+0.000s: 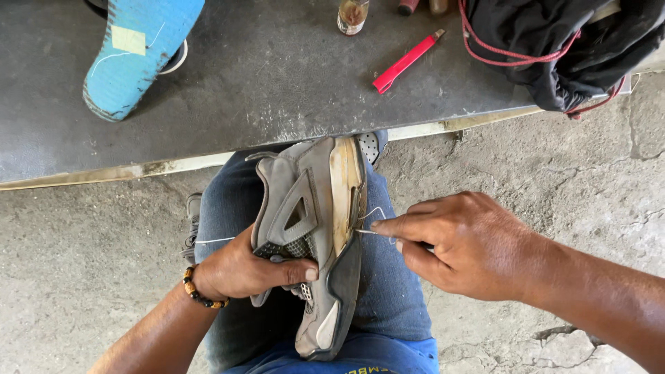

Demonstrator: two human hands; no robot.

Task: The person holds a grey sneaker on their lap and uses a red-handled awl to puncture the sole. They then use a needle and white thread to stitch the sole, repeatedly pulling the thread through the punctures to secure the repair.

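Observation:
A worn grey sneaker (308,208) lies on its side on my denim-clad thigh (388,291), its yellowed sole turned to the right. My left hand (242,270), with a beaded bracelet at the wrist, grips the sneaker's upper from the left, thumb across it. My right hand (464,242) pinches a thin metal needle (367,232) whose tip touches the seam between sole and upper. A thin white thread (377,211) loops by the needle and another strand runs left behind the shoe.
A dark grey board (263,76) lies in front of my knees. On it are a blue shoe sole (135,52), a red utility knife (405,62), a small bottle (352,15) and a black bag with red cord (561,48). Cracked concrete floor (83,256) surrounds me.

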